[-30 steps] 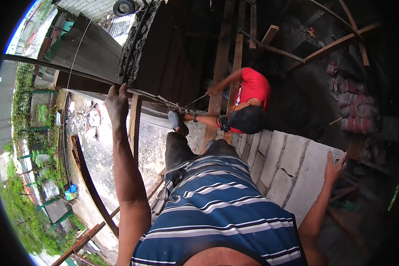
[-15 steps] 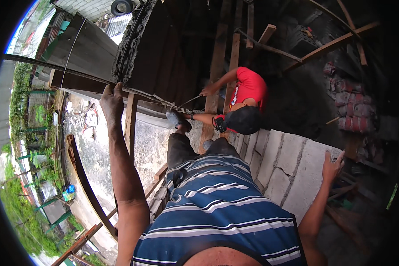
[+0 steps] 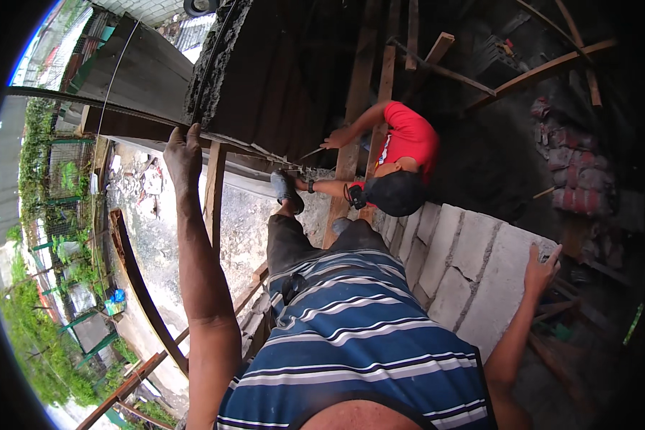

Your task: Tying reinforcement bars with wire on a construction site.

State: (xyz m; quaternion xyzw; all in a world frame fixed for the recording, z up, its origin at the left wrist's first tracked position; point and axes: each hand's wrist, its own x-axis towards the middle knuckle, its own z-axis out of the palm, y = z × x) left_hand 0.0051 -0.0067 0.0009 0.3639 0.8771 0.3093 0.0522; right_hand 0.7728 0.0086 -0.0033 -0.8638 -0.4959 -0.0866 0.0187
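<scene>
My left hand (image 3: 184, 158) reaches up and grips the edge of a long wooden beam (image 3: 132, 127), where a dark steel rod (image 3: 57, 93) runs along its top. I cannot tell whether the fingers also close round the rod. On the right, my right hand (image 3: 541, 271) clasps the upper corner of a grey concrete block wall (image 3: 473, 269), thumb and fingers over its end. A co-worker in a red shirt (image 3: 413, 136) and black cap bends beside my feet. One hand of theirs (image 3: 333, 140) holds a thin rod; the other arm reaches to my shoe (image 3: 287, 190).
Upright timbers (image 3: 350, 143) stand near my feet. Stacked red and grey bags (image 3: 577, 172) lie in the dark area at right. A curved plank (image 3: 140, 279) and rubble (image 3: 147, 186) are below on the left, beyond a drop. A dark panel (image 3: 265, 79) stands ahead.
The view has shifted slightly. Both my hands keep their holds on the beam and the wall. The co-worker stays bent over, with the arms in nearly the same place.
</scene>
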